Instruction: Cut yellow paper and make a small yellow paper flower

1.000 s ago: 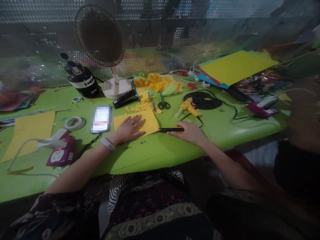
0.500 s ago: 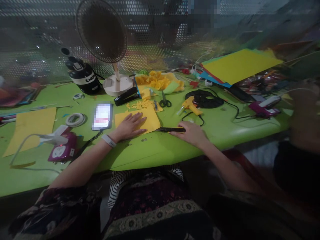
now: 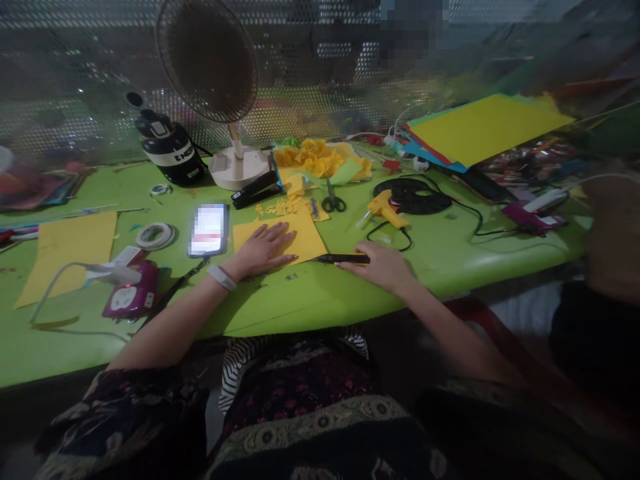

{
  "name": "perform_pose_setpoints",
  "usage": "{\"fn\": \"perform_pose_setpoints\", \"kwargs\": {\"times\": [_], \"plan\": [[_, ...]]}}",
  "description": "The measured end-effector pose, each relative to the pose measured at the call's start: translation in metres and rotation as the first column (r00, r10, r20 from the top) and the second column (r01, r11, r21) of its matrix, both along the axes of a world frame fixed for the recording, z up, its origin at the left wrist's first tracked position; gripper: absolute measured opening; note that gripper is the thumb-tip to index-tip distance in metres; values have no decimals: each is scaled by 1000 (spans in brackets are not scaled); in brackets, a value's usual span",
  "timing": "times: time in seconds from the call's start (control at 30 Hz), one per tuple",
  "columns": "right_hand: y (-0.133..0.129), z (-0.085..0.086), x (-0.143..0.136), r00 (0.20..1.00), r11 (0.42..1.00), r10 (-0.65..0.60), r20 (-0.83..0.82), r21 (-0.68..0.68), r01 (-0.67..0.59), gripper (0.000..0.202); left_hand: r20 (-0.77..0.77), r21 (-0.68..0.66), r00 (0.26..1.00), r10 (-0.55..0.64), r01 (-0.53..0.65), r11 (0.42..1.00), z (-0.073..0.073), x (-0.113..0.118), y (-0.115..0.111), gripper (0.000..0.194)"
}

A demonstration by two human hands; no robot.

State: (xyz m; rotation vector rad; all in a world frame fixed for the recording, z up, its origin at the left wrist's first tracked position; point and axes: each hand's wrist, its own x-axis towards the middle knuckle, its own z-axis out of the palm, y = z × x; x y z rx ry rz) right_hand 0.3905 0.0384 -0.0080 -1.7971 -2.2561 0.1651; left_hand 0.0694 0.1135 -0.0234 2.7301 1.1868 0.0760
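Note:
My left hand point(image 3: 264, 249) lies flat with its fingers spread on a sheet of yellow paper point(image 3: 307, 237). The fingers of my right hand point(image 3: 383, 265) are wrapped round a black and yellow utility knife point(image 3: 345, 259). Its tip points left and meets the lower right edge of the sheet, a little to the right of my left thumb. Small yellow paper scraps point(image 3: 283, 208) lie just beyond the sheet. Near them are black-handled scissors point(image 3: 333, 203) and a black stapler point(image 3: 256, 190).
A yellow glue gun point(image 3: 384, 208) with its cord rests beyond my right hand. To the left are a lit phone point(image 3: 207, 230), a tape roll point(image 3: 155, 236) and a purple power socket point(image 3: 131, 293). A fan point(image 3: 237, 167) and black bottle point(image 3: 173, 157) stand behind.
The knife in my right hand has shifted slightly left along the paper's lower edge. My left hand stays flat on the sheet. The whole view has moved a little.

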Motion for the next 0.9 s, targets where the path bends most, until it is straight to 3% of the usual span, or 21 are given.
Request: {"fn": "perform_pose_setpoints", "kwargs": {"times": [0.4, 0.67, 0.9], "plan": [[1, 1, -14, 1000, 999, -26, 6, -31, 27, 49, -28, -5, 1000, 6, -6, 1000, 2, 2, -1, 78], [2, 1, -20, 998, 998, -56, -11, -38, 56, 50, -4, 2, 1000, -1, 1, 1000, -1, 0, 1, 65], [3, 1, -26, 1000, 999, 12, -8, -46, -12, 51, 16, 5, 1000, 0, 0, 1000, -3, 0, 2, 61]]}}
